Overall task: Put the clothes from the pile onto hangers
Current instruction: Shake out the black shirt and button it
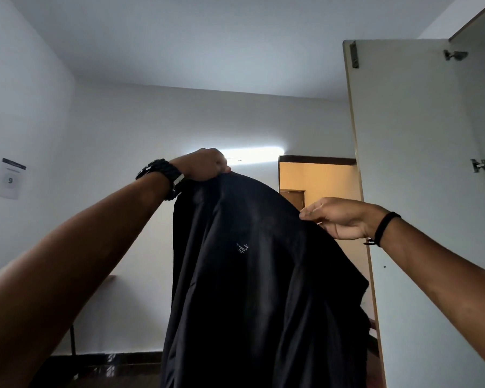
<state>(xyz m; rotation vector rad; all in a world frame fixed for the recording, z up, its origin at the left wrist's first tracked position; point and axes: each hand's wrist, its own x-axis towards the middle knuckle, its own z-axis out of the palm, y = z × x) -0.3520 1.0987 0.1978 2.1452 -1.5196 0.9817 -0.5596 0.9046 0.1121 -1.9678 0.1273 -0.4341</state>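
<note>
We hold a dark garment (252, 275) up in front of us, at about head height, both arms raised. It hangs in long folds from its top edge down past the bottom of the view; a small pale printed mark sits on the cloth near the upper middle (lettering too small to read).

Left hand (205, 165): fingers curled tight over the highest point of the garment, gripping a bunch of fabric. A black watch (163, 175) sits on that wrist. We cannot tell whether a hanger is inside the cloth under this grip.

Right hand (338, 218): lower than the left and to the right, thumb and forefinger pinching the garment's right shoulder edge, the other fingers loosely curled beneath. A thin black wristband (385, 228) circles this wrist.

Surroundings: an open wardrobe door (420, 191) stands just right of the garment, pale inside face toward us, metal hinges (483, 165) visible at its far edge. Behind the garment, a doorway (319, 177) opens to a warmly lit yellow room, with a bright tube light (255, 154) on the wall above it. White walls and ceiling all around. On the left wall, a paper sheet (10, 177) carries the digit 9. Low on the left, part of a bench (109, 280) edge and one dark leg show past our left forearm.
</note>
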